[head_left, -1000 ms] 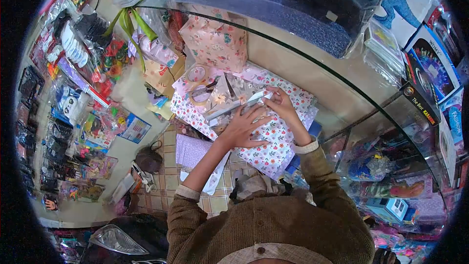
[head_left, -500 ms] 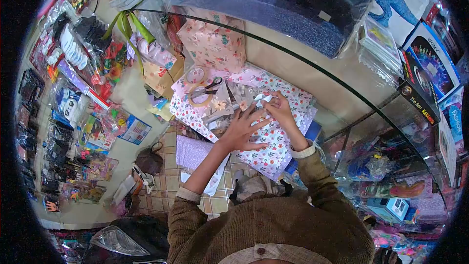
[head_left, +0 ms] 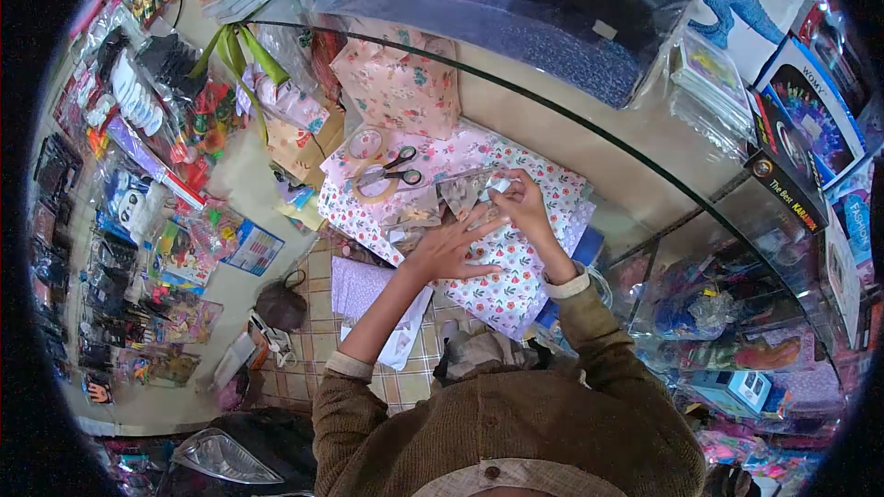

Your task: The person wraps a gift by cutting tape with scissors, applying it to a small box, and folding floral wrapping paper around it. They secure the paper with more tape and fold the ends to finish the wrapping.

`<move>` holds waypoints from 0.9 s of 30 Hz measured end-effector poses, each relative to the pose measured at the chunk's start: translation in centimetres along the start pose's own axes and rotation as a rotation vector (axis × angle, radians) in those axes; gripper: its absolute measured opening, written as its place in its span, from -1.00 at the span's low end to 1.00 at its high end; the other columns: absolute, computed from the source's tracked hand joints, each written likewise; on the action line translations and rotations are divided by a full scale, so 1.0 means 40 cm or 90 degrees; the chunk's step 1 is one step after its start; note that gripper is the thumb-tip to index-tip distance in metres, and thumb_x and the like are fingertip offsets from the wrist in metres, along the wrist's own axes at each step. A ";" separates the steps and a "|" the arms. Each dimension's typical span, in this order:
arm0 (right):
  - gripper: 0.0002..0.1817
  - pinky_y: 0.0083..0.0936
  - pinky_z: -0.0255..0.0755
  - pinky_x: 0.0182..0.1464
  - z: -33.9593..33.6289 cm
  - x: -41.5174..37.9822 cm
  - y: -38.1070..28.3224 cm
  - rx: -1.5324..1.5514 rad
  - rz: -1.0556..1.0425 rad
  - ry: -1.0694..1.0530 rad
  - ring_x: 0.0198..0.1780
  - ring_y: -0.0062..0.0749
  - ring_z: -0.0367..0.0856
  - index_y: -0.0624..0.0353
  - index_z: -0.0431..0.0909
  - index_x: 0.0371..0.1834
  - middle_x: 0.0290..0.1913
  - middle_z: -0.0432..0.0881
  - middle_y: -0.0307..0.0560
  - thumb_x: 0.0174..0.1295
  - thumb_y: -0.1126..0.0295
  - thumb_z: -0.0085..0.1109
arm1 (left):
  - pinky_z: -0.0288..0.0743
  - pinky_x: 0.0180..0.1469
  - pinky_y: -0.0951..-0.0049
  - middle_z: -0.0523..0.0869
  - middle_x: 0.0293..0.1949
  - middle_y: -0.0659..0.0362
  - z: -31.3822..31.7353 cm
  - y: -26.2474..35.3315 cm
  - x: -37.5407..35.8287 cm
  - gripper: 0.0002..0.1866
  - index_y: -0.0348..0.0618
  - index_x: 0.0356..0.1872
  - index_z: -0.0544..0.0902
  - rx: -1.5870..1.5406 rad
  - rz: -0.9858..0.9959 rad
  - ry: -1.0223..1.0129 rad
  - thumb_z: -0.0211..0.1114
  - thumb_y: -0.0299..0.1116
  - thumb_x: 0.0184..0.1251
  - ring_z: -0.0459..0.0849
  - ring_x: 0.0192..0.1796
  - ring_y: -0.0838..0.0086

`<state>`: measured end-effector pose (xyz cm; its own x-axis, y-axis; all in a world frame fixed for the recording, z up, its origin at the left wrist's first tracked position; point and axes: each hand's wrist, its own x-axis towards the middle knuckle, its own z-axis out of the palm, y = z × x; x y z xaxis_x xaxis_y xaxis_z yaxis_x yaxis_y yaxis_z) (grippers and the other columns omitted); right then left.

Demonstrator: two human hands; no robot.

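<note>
My left hand [head_left: 449, 248] lies with its fingers spread on the flowered paper [head_left: 502, 290], partly over a clear plastic wrapper [head_left: 414, 212]. Just right of it, my right hand [head_left: 523, 207] pinches a small white piece [head_left: 498, 186] at the edge of the clear wrapping. Black-handled scissors [head_left: 398, 170] lie to the upper left of my hands, across a roll of tape [head_left: 368, 186]. Another clear tape roll [head_left: 365, 143] sits just above them. What lies under my left palm is hidden.
A pink flowered bag [head_left: 401, 87] stands behind the paper. A curved glass edge [head_left: 589, 124] runs above and to the right. Folded lilac paper [head_left: 359, 287] is at the lower left. Packaged toys [head_left: 189, 253] fill the left side, and boxes [head_left: 787, 193] stand at the right.
My left hand has shifted slightly left and down, its fingers now lower on the wrapper. The scissors show more fully. My right hand still pinches the white piece.
</note>
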<state>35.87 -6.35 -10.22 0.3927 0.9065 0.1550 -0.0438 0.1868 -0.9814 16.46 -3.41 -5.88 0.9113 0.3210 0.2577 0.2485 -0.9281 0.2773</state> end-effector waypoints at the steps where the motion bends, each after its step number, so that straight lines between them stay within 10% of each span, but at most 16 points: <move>1: -0.57 -0.74 0.35 -0.43 0.002 -0.001 0.002 -0.009 -0.014 -0.001 -0.45 -0.72 0.48 0.25 0.39 0.05 -0.48 0.51 -0.28 0.12 0.53 0.33 | 0.50 0.14 0.15 0.35 0.28 -0.05 -0.003 -0.002 0.001 -0.13 0.24 0.37 0.33 -0.002 0.000 -0.004 0.33 0.29 0.01 0.48 0.23 0.05; 12: -0.65 -0.68 0.38 -0.38 0.021 0.022 0.010 -0.080 -0.054 0.034 -0.47 -0.71 0.46 0.25 0.46 -0.03 -0.54 0.51 -0.29 0.14 0.47 0.33 | 0.39 0.20 0.14 0.39 0.23 -0.14 -0.032 -0.019 0.000 -0.15 0.05 0.33 0.35 -0.008 0.090 0.206 0.42 0.16 0.00 0.53 0.14 0.00; 19: -0.38 -0.60 0.37 -0.46 0.026 0.083 0.039 -0.245 -0.063 0.031 -0.52 -0.62 0.43 0.23 0.31 0.10 -0.51 0.55 -0.19 0.03 0.30 0.44 | 0.36 0.19 0.28 0.62 -0.04 0.03 -0.057 0.098 -0.046 -0.25 -0.21 0.39 0.10 -0.489 -0.067 0.371 0.31 -0.52 0.22 0.57 0.09 0.34; 27: -0.42 -0.36 0.44 -0.46 -0.049 0.041 0.015 -0.382 -0.035 0.018 -0.55 -0.32 0.59 0.15 0.34 0.15 -0.43 0.61 0.01 0.08 0.30 0.36 | 0.42 0.11 0.36 0.65 -0.23 0.09 -0.057 0.148 -0.113 -0.38 -0.21 0.35 0.17 -0.786 -0.218 0.434 0.20 -0.57 0.30 0.64 -0.06 0.39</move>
<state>38.28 -5.51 -10.78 0.4044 0.8896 0.2126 0.5007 -0.0208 -0.8654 13.05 -9.93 -3.28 0.4484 0.8418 0.3005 -0.3393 -0.1508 0.9285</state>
